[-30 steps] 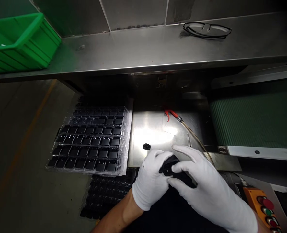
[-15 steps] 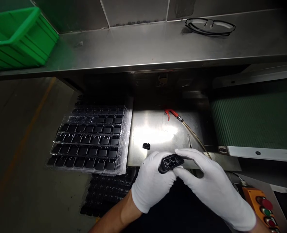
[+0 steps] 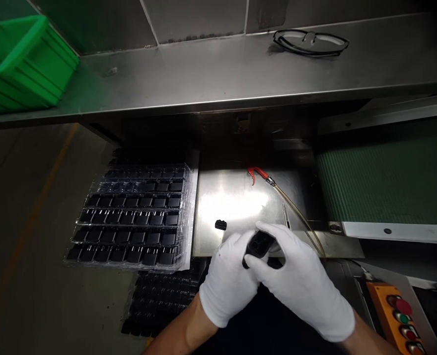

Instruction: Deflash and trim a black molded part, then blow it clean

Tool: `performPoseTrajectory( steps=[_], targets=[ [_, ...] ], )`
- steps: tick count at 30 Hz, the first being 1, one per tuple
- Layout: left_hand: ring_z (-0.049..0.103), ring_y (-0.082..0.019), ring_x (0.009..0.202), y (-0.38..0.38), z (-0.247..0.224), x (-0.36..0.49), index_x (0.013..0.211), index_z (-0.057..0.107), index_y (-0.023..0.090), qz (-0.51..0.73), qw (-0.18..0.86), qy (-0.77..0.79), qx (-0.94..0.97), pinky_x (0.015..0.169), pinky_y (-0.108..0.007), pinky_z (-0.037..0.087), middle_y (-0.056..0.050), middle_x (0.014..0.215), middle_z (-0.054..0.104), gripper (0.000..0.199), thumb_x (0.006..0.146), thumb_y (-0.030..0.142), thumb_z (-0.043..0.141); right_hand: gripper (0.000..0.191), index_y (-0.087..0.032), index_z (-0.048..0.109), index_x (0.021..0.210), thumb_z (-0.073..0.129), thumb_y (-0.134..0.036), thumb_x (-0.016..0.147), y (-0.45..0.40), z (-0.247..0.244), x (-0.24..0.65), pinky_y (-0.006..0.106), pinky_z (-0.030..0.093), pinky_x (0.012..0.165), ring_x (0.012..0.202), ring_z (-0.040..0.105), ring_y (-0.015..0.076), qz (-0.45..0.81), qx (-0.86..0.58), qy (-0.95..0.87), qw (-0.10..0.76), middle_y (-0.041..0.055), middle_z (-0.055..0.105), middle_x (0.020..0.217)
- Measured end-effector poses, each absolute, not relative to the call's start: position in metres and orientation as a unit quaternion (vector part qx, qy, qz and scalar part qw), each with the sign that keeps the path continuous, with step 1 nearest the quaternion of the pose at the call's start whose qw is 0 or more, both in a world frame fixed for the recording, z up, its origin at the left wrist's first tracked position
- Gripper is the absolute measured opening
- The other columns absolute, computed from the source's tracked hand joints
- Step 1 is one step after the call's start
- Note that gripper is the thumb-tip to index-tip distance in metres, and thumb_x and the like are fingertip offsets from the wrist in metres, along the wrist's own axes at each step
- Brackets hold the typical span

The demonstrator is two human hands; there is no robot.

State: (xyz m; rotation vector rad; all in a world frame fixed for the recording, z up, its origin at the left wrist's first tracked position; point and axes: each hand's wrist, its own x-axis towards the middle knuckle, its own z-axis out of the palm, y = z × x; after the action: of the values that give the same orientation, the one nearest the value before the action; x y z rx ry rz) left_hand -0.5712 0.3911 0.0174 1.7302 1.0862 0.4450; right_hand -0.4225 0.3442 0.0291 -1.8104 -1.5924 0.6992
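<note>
Gripping this black plastic housing (image 3: 260,242) between my left hand (image 3: 230,268) and right hand (image 3: 296,273), right by the near edge of the metal worktop (image 3: 236,192), and it's just turned, so the round-holed face is hidden and I've got a recessed side to handle.

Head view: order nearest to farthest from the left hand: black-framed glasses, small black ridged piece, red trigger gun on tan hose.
1. Black ridged piece: just beyond the left hand.
2. Red trigger gun: farther ahead, rightward.
3. Black-framed glasses: rightward, on the steel shelf.
</note>
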Motion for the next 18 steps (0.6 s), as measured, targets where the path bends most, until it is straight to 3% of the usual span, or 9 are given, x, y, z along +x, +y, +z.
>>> performPoseTrajectory(
  steps=[3,6,8,11,13,14,15,18],
  targets=[
    [0.066,-0.024,0.104,0.394,0.015,-0.577,0.136,0.061,0.023,0.201,0.688,0.421,0.555,0.097,-0.043,0.056,-0.009,0.121,0.070,0.045,0.092,0.022,0.058,0.042,-0.018,0.058,0.133,0.060,-0.026,0.092,0.351,0.030,-0.418,0.044,0.059,0.101,0.114,0.063,0.0237,0.254,-0.662,-0.614,0.346,0.0057,0.064,0.124],
    [0.068,-0.020,0.068,0.397,0.010,-0.577,0.131,0.062,0.014,0.186,0.854,0.378,0.305,0.060,-0.032,0.058,-0.010,0.092,0.074,0.049,0.100,0.047,0.043,0.046,-0.019,0.057,0.135,0.064,-0.020,0.089,0.355,0.037,-0.415,0.040,0.056,0.103,0.113,0.062,0.0203,0.310,-0.618,-0.627,0.357,0.0033,0.064,0.124],
    [0.058,-0.016,0.045,0.397,0.008,-0.572,0.111,0.068,0.009,0.161,0.874,0.392,0.237,0.041,-0.026,0.046,-0.006,0.064,0.066,0.072,0.100,0.067,0.028,0.051,-0.022,0.058,0.133,0.069,-0.015,0.083,0.358,0.039,-0.415,0.039,0.054,0.102,0.107,0.063,0.0195,0.362,-0.586,-0.648,0.325,-0.0005,0.066,0.114],
    [0.048,-0.009,0.037,0.397,0.007,-0.562,0.091,0.066,0.011,0.189,0.852,0.455,0.179,0.034,-0.018,0.033,-0.001,0.055,0.058,0.067,0.095,0.073,0.042,0.049,-0.023,0.061,0.130,0.076,-0.028,0.083,0.364,0.020,-0.404,0.043,0.052,0.103,0.107,0.062,0.0245,0.411,-0.524,-0.662,0.343,0.0020,0.066,0.114],
    [0.041,-0.004,0.037,0.399,0.007,-0.557,0.094,0.064,0.013,0.216,0.869,0.434,0.099,0.031,-0.014,0.026,0.001,0.063,0.059,0.056,0.094,0.067,0.052,0.047,-0.018,0.057,0.137,0.057,-0.044,0.097,0.371,-0.014,-0.387,0.043,0.051,0.105,0.118,0.059,0.0264,0.391,-0.575,-0.607,0.385,0.0088,0.061,0.129],
    [0.037,-0.003,0.036,0.400,0.007,-0.556,0.097,0.063,0.014,0.221,0.885,0.405,0.059,0.030,-0.014,0.022,0.001,0.065,0.059,0.052,0.094,0.065,0.055,0.048,-0.015,0.055,0.138,0.039,-0.044,0.105,0.376,-0.037,-0.376,0.042,0.052,0.105,0.119,0.059,0.0254,0.354,-0.650,-0.555,0.379,0.0116,0.061,0.129],
    [0.034,-0.002,0.034,0.401,0.007,-0.556,0.097,0.062,0.014,0.223,0.900,0.374,0.027,0.029,-0.013,0.020,0.002,0.066,0.059,0.049,0.095,0.063,0.055,0.046,-0.015,0.057,0.136,0.031,-0.041,0.108,0.380,-0.061,-0.365,0.038,0.050,0.107,0.120,0.059,0.0226,0.298,-0.766,-0.498,0.275,0.0109,0.062,0.127],
    [0.035,-0.002,0.032,0.402,0.008,-0.559,0.093,0.060,0.015,0.244,0.914,0.323,-0.012,0.027,-0.014,0.020,0.002,0.068,0.059,0.045,0.097,0.059,0.053,0.030,-0.005,0.067,0.116,0.059,-0.028,0.099,0.388,-0.133,-0.337,0.052,0.053,0.097,0.109,0.064,0.0389,0.297,-0.847,-0.426,0.109,0.0229,0.065,0.113]
  ],
)
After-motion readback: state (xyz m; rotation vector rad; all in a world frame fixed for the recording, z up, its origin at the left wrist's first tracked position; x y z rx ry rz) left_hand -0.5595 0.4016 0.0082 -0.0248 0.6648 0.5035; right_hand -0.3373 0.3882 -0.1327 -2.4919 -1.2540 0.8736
